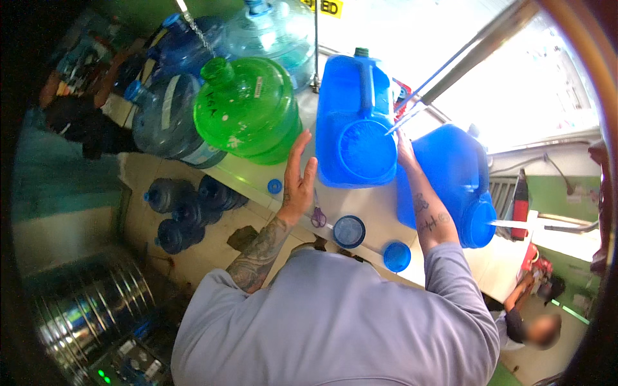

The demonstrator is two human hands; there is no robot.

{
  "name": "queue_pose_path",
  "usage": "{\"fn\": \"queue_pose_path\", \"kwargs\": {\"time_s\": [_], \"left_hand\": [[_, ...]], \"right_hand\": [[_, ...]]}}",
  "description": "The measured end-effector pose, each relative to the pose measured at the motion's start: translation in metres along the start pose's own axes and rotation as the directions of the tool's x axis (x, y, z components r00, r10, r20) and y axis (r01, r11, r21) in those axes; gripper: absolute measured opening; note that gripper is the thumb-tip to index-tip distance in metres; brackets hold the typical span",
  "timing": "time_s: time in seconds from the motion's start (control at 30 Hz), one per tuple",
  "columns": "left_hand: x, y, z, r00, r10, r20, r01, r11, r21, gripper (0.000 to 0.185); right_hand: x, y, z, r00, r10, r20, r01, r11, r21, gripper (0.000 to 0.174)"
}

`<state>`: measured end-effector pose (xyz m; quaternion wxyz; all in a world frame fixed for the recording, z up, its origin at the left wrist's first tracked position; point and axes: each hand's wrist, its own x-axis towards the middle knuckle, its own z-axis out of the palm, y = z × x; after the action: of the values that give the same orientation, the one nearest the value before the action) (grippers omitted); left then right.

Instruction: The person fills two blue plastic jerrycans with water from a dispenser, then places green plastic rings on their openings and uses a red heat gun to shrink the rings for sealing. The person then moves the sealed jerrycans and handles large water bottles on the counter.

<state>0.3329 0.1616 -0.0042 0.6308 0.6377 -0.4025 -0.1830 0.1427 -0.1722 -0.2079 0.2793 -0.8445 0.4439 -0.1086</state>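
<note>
A blue plastic water jug with a handle [329,103] stands before me on the counter. A thin stream of water [403,120] reaches its wide round mouth [367,150]. My left hand [299,186] is raised near the jug's left side, fingers apart and holding nothing. At the jug's right side is my right hand [405,150], its fingers partly hidden; whether it grips the jug cannot be told. Farther right, another blue jug [434,159] takes in a second water stream [512,224]. Two round blue screw caps [349,231] [397,255] lie near the counter's front edge.
To the left, a green round bottle [251,111] stands among several bluish water bottles [166,116]. Purple-handled scissors [318,218] and a small blue cap [274,186] lie nearby. More bottles [174,202] are on the floor. Other people [540,330] [91,116] are at both sides.
</note>
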Motion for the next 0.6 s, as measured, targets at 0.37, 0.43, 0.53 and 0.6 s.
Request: {"fn": "queue_pose_path", "kwargs": {"time_s": [0.37, 0.43, 0.53, 0.6], "left_hand": [[0.017, -0.010, 0.042, 0.949, 0.298, 0.102, -0.312, 0.936, 0.162, 0.069], [0.017, -0.015, 0.042, 0.943, 0.316, 0.107, -0.332, 0.923, 0.196, 0.069], [0.017, -0.018, 0.042, 0.938, 0.333, 0.099, -0.347, 0.913, 0.214, 0.070], [0.018, -0.017, 0.043, 0.936, 0.341, 0.091, -0.353, 0.912, 0.210, 0.070]], "right_hand": [[0.030, -0.018, 0.022, 0.983, 0.143, 0.116, -0.110, 0.961, -0.254, 0.078], [0.028, -0.016, 0.026, 0.980, 0.160, 0.116, -0.104, 0.916, -0.386, 0.078], [0.025, -0.013, 0.029, 0.992, 0.109, 0.058, -0.080, 0.928, -0.364, 0.078], [0.021, -0.013, 0.029, 0.997, 0.079, 0.027, -0.063, 0.922, -0.382, 0.074]]}}
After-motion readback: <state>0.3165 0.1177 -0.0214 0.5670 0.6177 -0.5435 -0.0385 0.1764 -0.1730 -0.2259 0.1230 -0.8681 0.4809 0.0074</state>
